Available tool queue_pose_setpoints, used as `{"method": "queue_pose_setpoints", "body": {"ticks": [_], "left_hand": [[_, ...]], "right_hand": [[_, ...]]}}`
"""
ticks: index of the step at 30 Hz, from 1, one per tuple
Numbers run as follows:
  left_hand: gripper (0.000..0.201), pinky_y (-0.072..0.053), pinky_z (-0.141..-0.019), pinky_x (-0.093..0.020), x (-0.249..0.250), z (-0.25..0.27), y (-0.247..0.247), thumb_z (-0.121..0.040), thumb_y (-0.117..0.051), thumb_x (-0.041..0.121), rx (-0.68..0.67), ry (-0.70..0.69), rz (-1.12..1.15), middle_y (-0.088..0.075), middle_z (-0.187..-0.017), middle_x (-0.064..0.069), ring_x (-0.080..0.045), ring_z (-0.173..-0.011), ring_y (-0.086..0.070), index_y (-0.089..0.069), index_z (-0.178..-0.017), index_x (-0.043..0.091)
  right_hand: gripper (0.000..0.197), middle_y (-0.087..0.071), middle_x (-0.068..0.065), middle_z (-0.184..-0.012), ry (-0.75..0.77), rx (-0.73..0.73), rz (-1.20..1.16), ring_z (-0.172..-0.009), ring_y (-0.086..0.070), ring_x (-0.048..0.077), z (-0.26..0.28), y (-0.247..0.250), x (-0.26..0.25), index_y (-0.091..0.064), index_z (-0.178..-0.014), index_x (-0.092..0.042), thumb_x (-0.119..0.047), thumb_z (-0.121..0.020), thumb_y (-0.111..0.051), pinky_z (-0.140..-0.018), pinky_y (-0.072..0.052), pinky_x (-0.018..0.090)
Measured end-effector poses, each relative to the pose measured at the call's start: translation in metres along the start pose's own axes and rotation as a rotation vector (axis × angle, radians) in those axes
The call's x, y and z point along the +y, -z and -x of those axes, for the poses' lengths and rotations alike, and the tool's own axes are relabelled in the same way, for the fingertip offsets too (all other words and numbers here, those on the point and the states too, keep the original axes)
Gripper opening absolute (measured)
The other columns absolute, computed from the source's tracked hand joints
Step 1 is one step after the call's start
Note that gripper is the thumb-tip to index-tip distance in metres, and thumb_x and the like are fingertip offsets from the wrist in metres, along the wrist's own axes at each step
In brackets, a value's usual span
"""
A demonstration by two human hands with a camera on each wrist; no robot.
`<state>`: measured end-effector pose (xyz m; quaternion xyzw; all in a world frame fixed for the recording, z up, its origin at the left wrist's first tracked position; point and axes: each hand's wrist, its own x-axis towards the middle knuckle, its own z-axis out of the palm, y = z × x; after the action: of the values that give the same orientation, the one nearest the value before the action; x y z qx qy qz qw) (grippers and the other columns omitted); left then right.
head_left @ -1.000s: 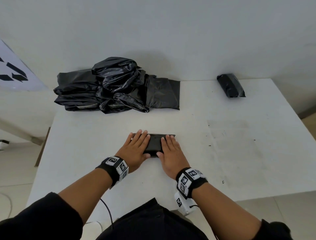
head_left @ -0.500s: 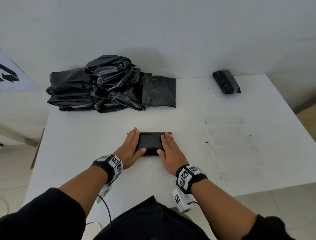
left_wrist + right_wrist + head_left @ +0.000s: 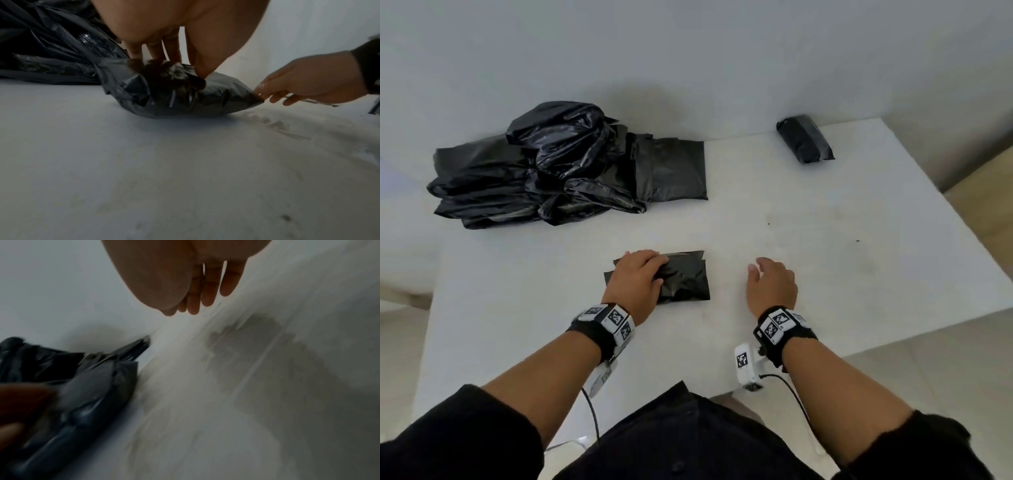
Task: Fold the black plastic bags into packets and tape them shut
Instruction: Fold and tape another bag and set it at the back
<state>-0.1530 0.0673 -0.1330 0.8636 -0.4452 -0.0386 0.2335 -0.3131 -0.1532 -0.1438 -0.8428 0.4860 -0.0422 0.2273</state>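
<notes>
A person's left hand (image 3: 637, 281) presses down on a folded black bag (image 3: 683, 279) on a white tabletop (image 3: 825, 274), while the right hand (image 3: 772, 286) hovers apart to its right, fingers relaxed. A heap of black bags (image 3: 565, 164) lies far left; 1 finished packet (image 3: 804, 142) sits far right.

My right hand (image 3: 772, 286) came off the folded bag (image 3: 683, 279), now over bare table (image 3: 859, 274) to its right, fingers loose. Left hand (image 3: 635, 282) went from flat beside it to fingertips pressing on top.
</notes>
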Motion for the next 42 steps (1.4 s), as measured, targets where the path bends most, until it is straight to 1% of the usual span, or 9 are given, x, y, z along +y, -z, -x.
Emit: {"method": "queue_pose_setpoints", "body": {"ticks": [3,6,13,22,26,29,31,34,42], "left_hand": [[0.041,-0.042,-0.104,-0.040,0.003,-0.001,-0.003,-0.082,-0.066,0.007,0.016,0.024,0.044,-0.058,-0.122,-0.006,-0.026,-0.113,-0.050,-0.061,-0.123,0.012],[0.040,-0.042,-0.104,-0.041,0.002,0.002,-0.005,-0.085,-0.065,0.008,0.000,0.052,0.065,-0.057,-0.123,-0.006,-0.026,-0.114,-0.048,-0.061,-0.124,0.012],[0.037,-0.040,-0.104,-0.038,0.002,0.001,-0.005,-0.086,-0.062,0.008,-0.011,0.084,0.083,-0.057,-0.122,-0.004,-0.024,-0.114,-0.048,-0.061,-0.123,0.013],[0.039,-0.040,-0.104,-0.036,0.004,0.004,0.001,-0.087,-0.063,0.009,-0.044,0.106,0.110,-0.056,-0.125,-0.002,-0.022,-0.117,-0.047,-0.059,-0.125,0.014],[0.032,-0.041,-0.095,-0.031,0.005,0.004,0.006,-0.087,-0.060,0.007,-0.047,0.162,0.168,-0.055,-0.118,0.004,-0.016,-0.112,-0.046,-0.055,-0.117,0.021],[0.022,-0.043,-0.089,-0.030,0.003,0.004,0.008,-0.086,-0.061,0.004,-0.017,0.144,0.158,-0.057,-0.109,0.005,-0.017,-0.105,-0.049,-0.058,-0.102,0.018],[0.016,-0.046,-0.091,-0.035,0.000,0.004,0.008,-0.085,-0.064,0.004,-0.009,0.110,0.125,-0.061,-0.108,0.002,-0.021,-0.105,-0.052,-0.062,-0.097,0.015],[0.013,-0.047,-0.091,-0.037,-0.002,0.004,0.008,-0.084,-0.066,0.006,-0.001,0.096,0.095,-0.063,-0.107,0.000,-0.023,-0.103,-0.054,-0.064,-0.095,0.014],[0.012,-0.045,-0.092,-0.035,-0.013,0.006,0.013,-0.087,-0.064,0.007,0.008,0.139,0.089,-0.062,-0.111,0.000,-0.022,-0.108,-0.052,-0.065,-0.097,0.013]], "right_hand": [[0.041,-0.051,0.009,-0.135,-0.163,-0.014,0.135,-0.124,-0.043,0.031,-0.015,0.013,0.017,-0.054,-0.135,-0.022,-0.043,-0.101,-0.042,-0.098,-0.039,0.044],[0.045,-0.047,0.011,-0.135,-0.238,-0.068,0.229,-0.124,-0.041,0.033,-0.024,0.017,0.027,-0.052,-0.134,-0.019,-0.046,-0.099,-0.043,-0.098,-0.039,0.044],[0.044,-0.047,0.010,-0.133,-0.240,-0.079,0.204,-0.124,-0.040,0.032,-0.029,0.013,0.029,-0.051,-0.133,-0.021,-0.047,-0.098,-0.048,-0.098,-0.037,0.044],[0.025,-0.055,0.007,-0.124,-0.326,-0.070,0.083,-0.121,-0.046,0.030,-0.038,0.018,0.022,-0.057,-0.115,-0.025,-0.042,-0.098,-0.051,-0.098,-0.037,0.044],[0.021,-0.058,0.006,-0.118,-0.320,-0.091,0.089,-0.118,-0.049,0.031,-0.045,0.022,0.019,-0.061,-0.108,-0.024,-0.037,-0.098,-0.048,-0.095,-0.038,0.044],[0.010,-0.062,0.004,-0.106,-0.221,-0.049,-0.048,-0.105,-0.057,0.031,-0.043,0.022,0.013,-0.057,-0.094,-0.022,-0.030,-0.094,-0.051,-0.088,-0.045,0.040],[0.009,-0.064,0.002,-0.093,-0.172,-0.040,-0.206,-0.089,-0.060,0.028,-0.039,0.026,0.006,-0.055,-0.089,-0.018,-0.025,-0.092,-0.051,-0.075,-0.049,0.035],[0.010,-0.060,0.000,-0.079,-0.146,-0.046,-0.358,-0.071,-0.055,0.020,-0.031,0.034,-0.004,-0.056,-0.086,-0.013,-0.020,-0.092,-0.050,-0.054,-0.036,0.025],[0.011,-0.070,0.006,-0.084,-0.051,0.123,-0.648,-0.070,-0.056,0.017,-0.014,0.051,-0.025,-0.054,-0.081,-0.009,-0.013,-0.090,-0.052,-0.056,-0.040,0.017]]}}
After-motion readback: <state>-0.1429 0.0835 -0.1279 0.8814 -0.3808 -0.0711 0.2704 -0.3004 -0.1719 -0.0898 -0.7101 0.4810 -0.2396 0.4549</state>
